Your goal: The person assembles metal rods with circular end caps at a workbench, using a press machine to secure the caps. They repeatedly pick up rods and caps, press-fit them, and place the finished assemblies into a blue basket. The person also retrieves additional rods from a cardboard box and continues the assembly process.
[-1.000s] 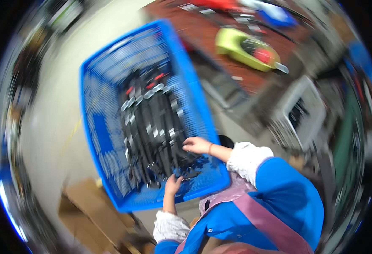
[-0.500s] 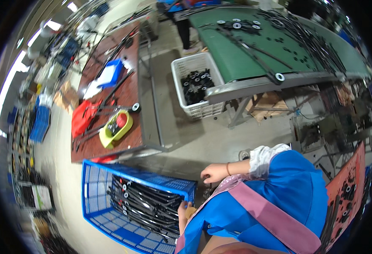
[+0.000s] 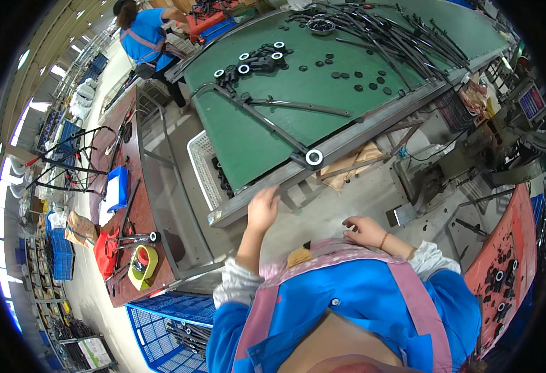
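My left hand (image 3: 263, 210) is raised at the front edge of the green-topped table (image 3: 236, 149), its fingers loosely apart and nothing visible in them. My right hand (image 3: 366, 232) hangs in front of my apron, fingers slightly bent and apart, also bare. Nearest to them on the table lies a long black tube (image 3: 267, 123) with a white-ringed black wheel (image 3: 314, 157) at its end, just over the edge. Across it lies a thinner black tube (image 3: 310, 107). Behind are a cluster of black wheel parts (image 3: 257, 62) and scattered black round caps (image 3: 358, 87).
A blue crate (image 3: 152, 336) with black tubes stands lower left, partly behind my sleeve. A white basket (image 3: 200, 165) sits beneath the green table's left end. The reddish table (image 3: 152, 217) bears a yellow tub (image 3: 141, 267). A co-worker (image 3: 145, 43) stands far left; a red surface (image 3: 521, 248) lies right.
My view and body have turned from the blue crate toward the green table. My left hand has left the crate's rim and risen to the table edge.
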`<state>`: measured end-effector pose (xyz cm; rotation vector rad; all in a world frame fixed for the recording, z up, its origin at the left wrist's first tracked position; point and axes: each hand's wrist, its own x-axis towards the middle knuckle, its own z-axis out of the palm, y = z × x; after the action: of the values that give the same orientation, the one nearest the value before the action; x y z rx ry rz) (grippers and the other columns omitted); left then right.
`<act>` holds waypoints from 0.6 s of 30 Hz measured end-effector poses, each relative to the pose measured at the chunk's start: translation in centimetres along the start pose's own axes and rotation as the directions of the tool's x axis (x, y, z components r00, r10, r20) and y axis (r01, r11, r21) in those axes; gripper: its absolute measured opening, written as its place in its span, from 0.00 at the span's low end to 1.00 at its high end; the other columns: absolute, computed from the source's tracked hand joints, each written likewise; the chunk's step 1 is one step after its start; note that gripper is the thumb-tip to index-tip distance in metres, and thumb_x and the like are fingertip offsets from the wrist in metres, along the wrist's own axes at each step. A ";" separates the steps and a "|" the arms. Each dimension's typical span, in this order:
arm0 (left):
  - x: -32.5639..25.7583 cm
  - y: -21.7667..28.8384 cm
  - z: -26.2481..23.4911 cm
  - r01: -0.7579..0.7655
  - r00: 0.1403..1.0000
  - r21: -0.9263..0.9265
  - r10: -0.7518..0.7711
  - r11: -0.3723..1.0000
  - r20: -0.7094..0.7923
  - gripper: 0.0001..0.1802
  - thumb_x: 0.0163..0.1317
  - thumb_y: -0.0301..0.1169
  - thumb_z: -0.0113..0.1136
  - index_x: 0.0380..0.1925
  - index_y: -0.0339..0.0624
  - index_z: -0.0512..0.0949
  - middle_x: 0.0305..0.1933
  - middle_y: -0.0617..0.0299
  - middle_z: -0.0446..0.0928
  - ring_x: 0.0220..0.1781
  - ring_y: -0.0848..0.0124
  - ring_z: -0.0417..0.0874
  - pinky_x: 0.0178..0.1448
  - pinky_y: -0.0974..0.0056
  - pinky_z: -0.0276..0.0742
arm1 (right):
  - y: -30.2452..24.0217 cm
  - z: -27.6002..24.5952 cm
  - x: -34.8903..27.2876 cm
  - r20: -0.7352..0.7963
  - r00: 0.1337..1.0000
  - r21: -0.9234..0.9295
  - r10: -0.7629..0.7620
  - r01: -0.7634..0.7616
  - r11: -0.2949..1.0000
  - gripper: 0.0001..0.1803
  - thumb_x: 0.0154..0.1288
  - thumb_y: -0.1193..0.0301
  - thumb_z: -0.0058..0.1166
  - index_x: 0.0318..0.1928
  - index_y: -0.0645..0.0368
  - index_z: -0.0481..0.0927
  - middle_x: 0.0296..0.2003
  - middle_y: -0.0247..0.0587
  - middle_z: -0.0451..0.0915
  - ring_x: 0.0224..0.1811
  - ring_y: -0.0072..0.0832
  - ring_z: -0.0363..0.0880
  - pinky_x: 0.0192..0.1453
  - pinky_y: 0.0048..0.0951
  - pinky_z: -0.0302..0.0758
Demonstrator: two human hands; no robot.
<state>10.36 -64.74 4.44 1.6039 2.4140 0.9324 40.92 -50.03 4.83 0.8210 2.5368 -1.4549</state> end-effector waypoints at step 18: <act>25.2 4.0 6.0 -0.739 0.611 -0.118 0.733 0.664 0.299 0.17 0.55 0.35 0.63 0.47 0.55 0.81 0.33 0.64 0.75 0.39 0.64 0.76 0.46 0.59 0.69 | 7.9 -11.0 8.0 -0.453 0.818 0.602 0.353 -0.011 0.798 0.19 0.74 0.61 0.47 0.48 0.64 0.80 0.31 0.35 0.81 0.30 0.20 0.77 0.35 0.23 0.74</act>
<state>4.79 -39.33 7.92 2.5917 1.4982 0.6178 39.99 -34.64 1.93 1.7668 2.2038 -2.2180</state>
